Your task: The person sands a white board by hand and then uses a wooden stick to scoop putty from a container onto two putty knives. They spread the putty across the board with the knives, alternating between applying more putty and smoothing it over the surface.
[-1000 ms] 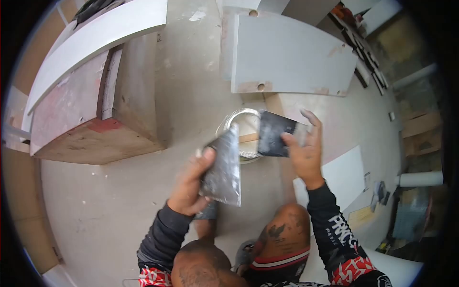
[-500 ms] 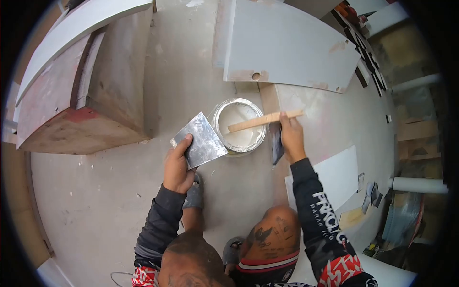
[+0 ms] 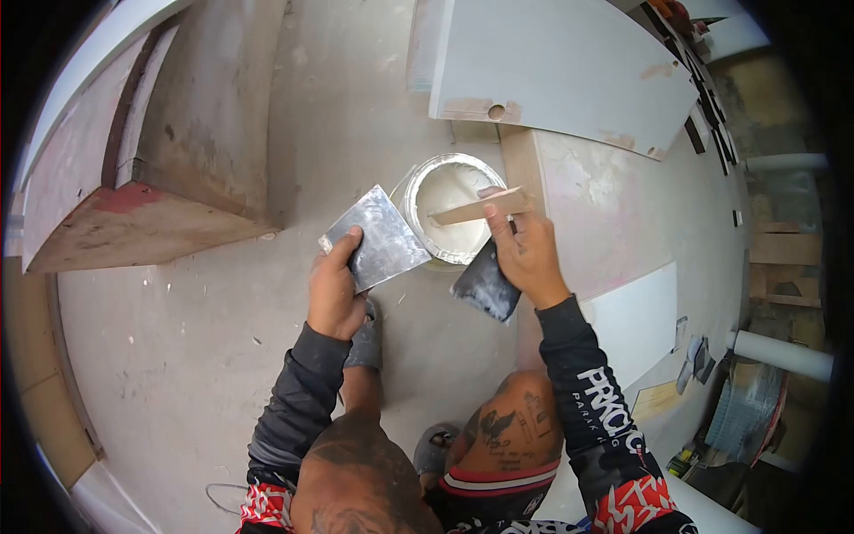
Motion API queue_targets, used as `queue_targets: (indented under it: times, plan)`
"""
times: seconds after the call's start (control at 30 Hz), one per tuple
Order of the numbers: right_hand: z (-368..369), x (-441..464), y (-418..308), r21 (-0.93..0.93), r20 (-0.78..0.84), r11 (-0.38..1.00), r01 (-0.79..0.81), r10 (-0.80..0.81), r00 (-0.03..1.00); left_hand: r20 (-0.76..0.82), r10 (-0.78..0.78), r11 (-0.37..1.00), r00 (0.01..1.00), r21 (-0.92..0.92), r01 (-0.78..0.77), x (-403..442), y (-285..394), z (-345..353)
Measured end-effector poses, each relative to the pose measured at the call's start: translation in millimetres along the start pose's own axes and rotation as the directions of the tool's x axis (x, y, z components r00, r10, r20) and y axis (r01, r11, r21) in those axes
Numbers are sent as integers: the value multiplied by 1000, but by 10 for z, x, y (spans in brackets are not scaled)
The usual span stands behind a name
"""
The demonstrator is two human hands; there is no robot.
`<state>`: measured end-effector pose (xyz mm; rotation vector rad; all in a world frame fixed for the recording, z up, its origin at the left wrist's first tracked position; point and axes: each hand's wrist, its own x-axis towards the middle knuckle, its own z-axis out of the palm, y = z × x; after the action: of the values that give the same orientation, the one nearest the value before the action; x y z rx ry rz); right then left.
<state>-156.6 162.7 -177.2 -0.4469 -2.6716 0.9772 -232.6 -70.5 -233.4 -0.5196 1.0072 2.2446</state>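
Observation:
My left hand (image 3: 334, 292) grips a square metal spreader plate (image 3: 382, 238), its thumb pressed on the smeared top face. Just right of that plate stands an open round bucket (image 3: 453, 161) with a crusted white rim and pale, creamy filler (image 3: 449, 189) inside. My right hand (image 3: 534, 260) pinches a flat wooden stick (image 3: 476, 211) over the bucket; whether its far end touches the filler I cannot tell. A dark, white-smeared spreader (image 3: 487, 287) is also held in that hand, hanging below the stick beside the bucket.
A worn wooden box-like piece (image 3: 200, 133) stands at the left. To the upper right, a large white panel (image 3: 560, 71) rests above a pale work surface (image 3: 605, 205). A white sheet (image 3: 632, 307) and several loose scrapers (image 3: 696, 360) lie at the right. My sandalled feet are below.
My right hand has shifted left and turned, gripping the wooden stick nearer its middle. The dark spreader has swung so its face shows. The left hand still holds its plate.

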Motion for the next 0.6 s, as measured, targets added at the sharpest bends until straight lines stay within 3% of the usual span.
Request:
queue_targets:
  times: [0.07, 0.13, 0.27, 0.43, 0.57, 0.6]
  plan:
    - [36, 20, 23, 85, 17, 996, -40, 39, 999, 30, 14, 999, 999, 33, -15, 37, 1, -8]
    - [-233, 93, -48, 251, -172, 966, -62, 107, 979, 43, 10, 997, 999, 70, -13, 13, -29, -65]
    - [-899, 199, -551, 48, -180, 998, 42, -33, 983, 63, 36, 988, 997, 151, -45, -20, -15, -48]
    - [-1448, 154, -1204, -9, -260, 1000, 2, -4, 966, 158, 69, 971, 985, 216, -102, 6, 8, 163]
    - [-1755, 117, -1499, -303, -359, 953, 27, -140, 923, 190, -9, 970, 982, 239, -38, 140, -68, 371]
    - [-1803, 94, -1594, -230, -329, 972, 54, -130, 935, 173, -30, 964, 984, 266, -17, 197, -100, 420]
